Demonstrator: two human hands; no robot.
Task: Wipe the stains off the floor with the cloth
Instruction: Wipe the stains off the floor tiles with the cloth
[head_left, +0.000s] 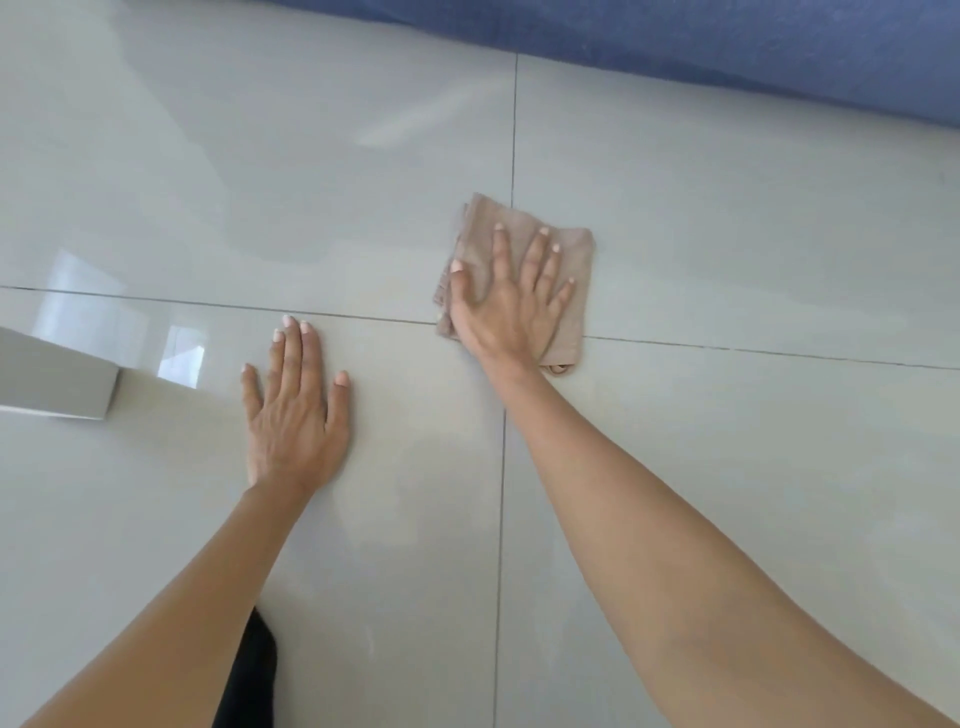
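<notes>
Pressing the folded cloth (571, 260) flat, the right hand (506, 306) lies spread, the cloth's long side running away.

The right hand (511, 306) lies flat with fingers spread on a folded beige cloth (569, 312), pressing it onto the glossy pale tiled floor (727, 234) just where two grout lines cross. The left hand (293, 410) rests palm down on the bare tile, well apart from the cloth. A blue fabric edge (727, 47) runs along the top, a grey box-like corner (57, 382) juts in at left, and something black (249, 675) shows at the bottom.
</notes>
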